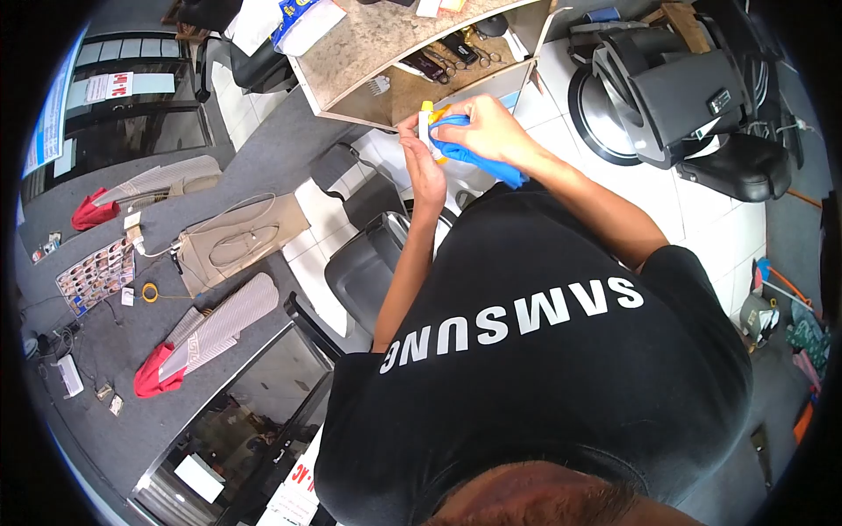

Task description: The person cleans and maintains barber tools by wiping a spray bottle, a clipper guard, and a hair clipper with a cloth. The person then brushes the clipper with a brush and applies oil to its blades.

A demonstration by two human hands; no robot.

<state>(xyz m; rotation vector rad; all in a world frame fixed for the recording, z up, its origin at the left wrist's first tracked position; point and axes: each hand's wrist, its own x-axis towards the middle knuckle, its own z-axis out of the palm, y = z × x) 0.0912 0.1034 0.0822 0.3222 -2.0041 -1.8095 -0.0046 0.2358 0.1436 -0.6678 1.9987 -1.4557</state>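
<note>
My left hand (424,171) is closed around a small white and yellow bottle (424,123) with a yellow cap. It stands roughly upright in front of an open shelf. In my right hand (482,130) is a bunched blue cloth (481,161), pressed against the bottle's side. The cloth's loose end hangs down toward my shirt. Fingers and cloth cover much of the bottle, so its label cannot be read.
Scissors (447,66) and clippers (460,48) lie inside the open shelf (386,103) beyond my hands. A black salon chair (671,101) stands at the right, another chair (373,267) at the left. Mirrors and a grey counter (105,430) line the left side.
</note>
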